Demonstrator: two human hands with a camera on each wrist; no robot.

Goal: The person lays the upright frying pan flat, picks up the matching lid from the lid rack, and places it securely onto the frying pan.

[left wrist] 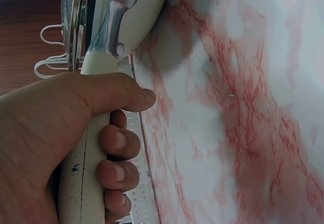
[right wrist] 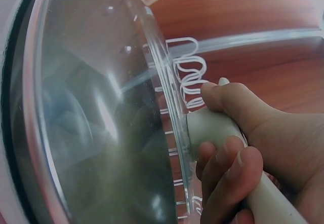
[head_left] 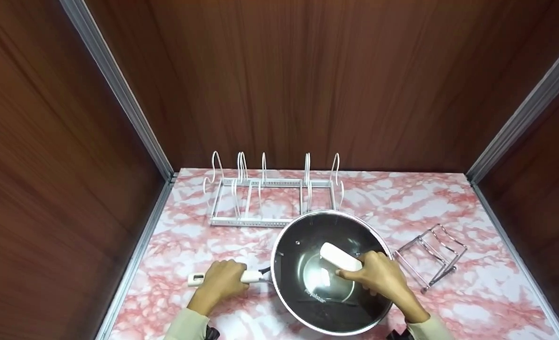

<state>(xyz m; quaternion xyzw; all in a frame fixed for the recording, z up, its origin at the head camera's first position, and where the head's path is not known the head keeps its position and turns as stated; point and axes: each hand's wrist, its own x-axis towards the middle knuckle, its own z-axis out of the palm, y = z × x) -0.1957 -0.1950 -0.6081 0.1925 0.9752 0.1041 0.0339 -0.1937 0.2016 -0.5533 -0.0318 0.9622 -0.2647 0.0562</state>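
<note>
A white-sided frying pan [left wrist: 147, 16] with a long white handle [head_left: 253, 276] is at the front middle of the table. My left hand [head_left: 224, 279] grips that handle, thumb over the top and fingers curled underneath. Over the pan lies a round glass lid [head_left: 298, 264] with a metal rim, covering most of the inside from the head view. My right hand [head_left: 381, 276] holds the lid's white elongated handle [head_left: 339, 257], fingers wrapped round it in the right wrist view. Whether the lid's rim touches the pan all round I cannot tell.
Behind the pan stands a white wire rack [head_left: 246, 223] with several upright loops. To the right sits a small chrome wire stand [head_left: 434, 250]. Brown wood-patterned panels [head_left: 288, 85] enclose the back and sides of the red-and-white marbled table [head_left: 184, 245].
</note>
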